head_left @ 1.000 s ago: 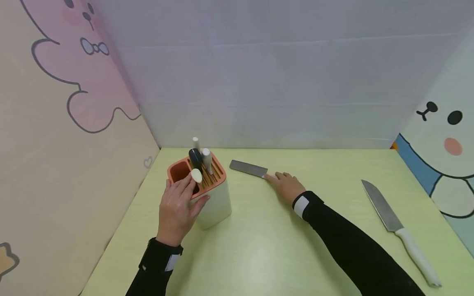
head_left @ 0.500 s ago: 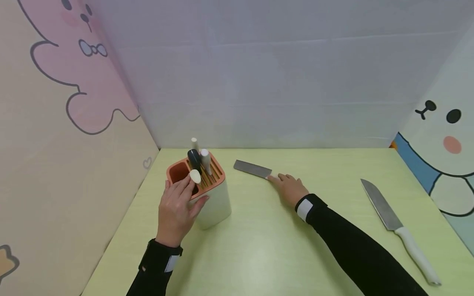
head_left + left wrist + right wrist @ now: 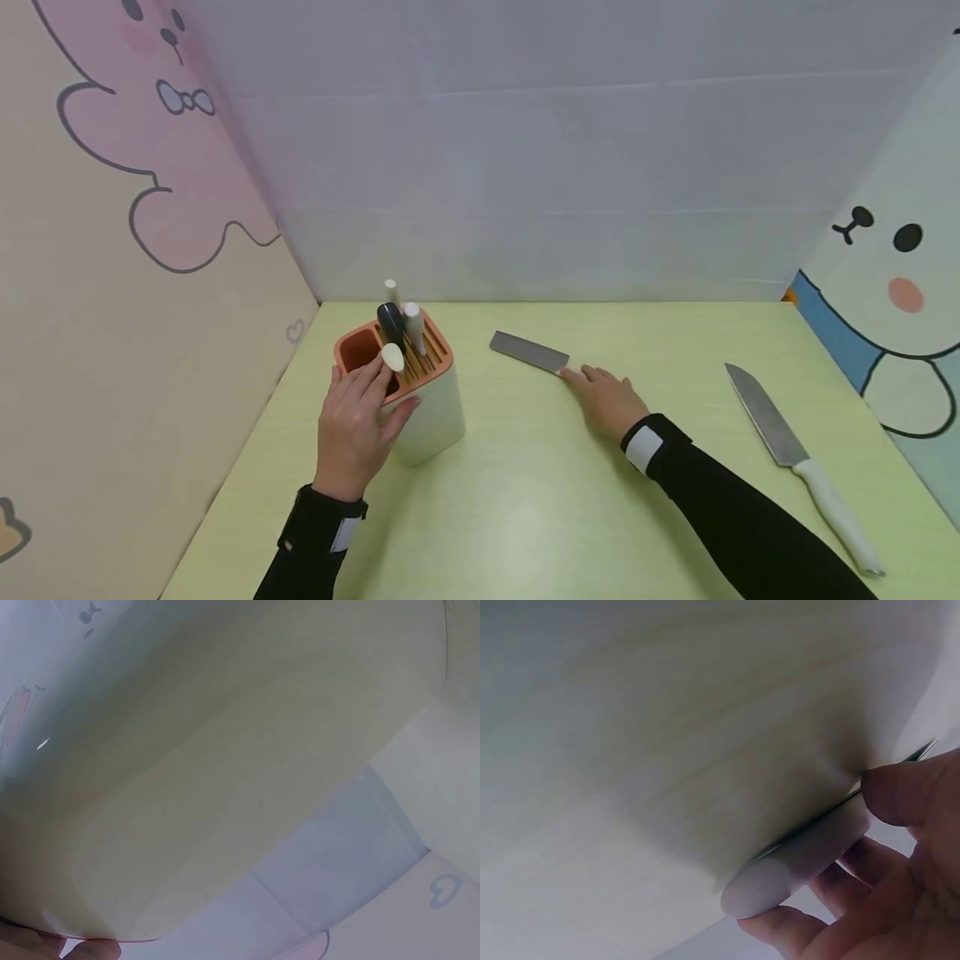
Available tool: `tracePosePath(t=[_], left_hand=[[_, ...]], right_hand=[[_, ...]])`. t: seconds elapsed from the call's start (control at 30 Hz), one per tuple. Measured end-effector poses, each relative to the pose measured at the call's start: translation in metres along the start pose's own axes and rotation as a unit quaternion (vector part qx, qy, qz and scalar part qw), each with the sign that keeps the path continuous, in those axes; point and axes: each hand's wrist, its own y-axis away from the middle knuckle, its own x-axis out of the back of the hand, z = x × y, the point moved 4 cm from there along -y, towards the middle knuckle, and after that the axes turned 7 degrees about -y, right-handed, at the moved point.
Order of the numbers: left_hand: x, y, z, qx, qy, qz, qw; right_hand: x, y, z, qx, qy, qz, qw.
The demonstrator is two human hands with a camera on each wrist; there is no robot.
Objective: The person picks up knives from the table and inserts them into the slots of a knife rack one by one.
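My left hand grips the front rim of a white knife block, its fingers over the orange top and its thumb at the outside. Its fingertips overlap the end of a cream handle standing in the block. A black handle and a pale grey one also rise from the slots. Right of the block, my right hand holds a cleaver with a rectangular blade. In the right wrist view, thumb and fingers close around its white handle, low over the table.
A large kitchen knife with a white handle lies at the right on the pale yellow table. A grey-lilac wall stands behind, with cartoon-printed panels on both sides.
My right hand has drawn the cleaver to the right and slightly nearer. My left hand stays at the knife block, and the head view has shifted a little.
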Motion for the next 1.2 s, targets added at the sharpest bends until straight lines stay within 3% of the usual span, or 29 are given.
tracePosePath(t=[0.17,0.4,0.77,1.2], left_hand=[[0.0,0.0,0.001,0.0,0.004,0.004,1.0],[0.0,-0.001,0.001,0.003,0.004,0.003,1.0],[0.002,-0.001,0.002,0.001,0.007,0.007,1.0],[0.002,-0.002,0.002,0.005,0.008,0.003,1.0]], right_hand=[[0.003,0.015,-0.003,-0.004,0.012,0.006,1.0],[0.007,0.033,-0.015,0.024,0.047,0.037,0.998],[0.013,0.051,-0.028,0.018,0.065,0.006,0.998],[0.015,0.052,-0.033,0.057,0.055,-0.004,0.997]])
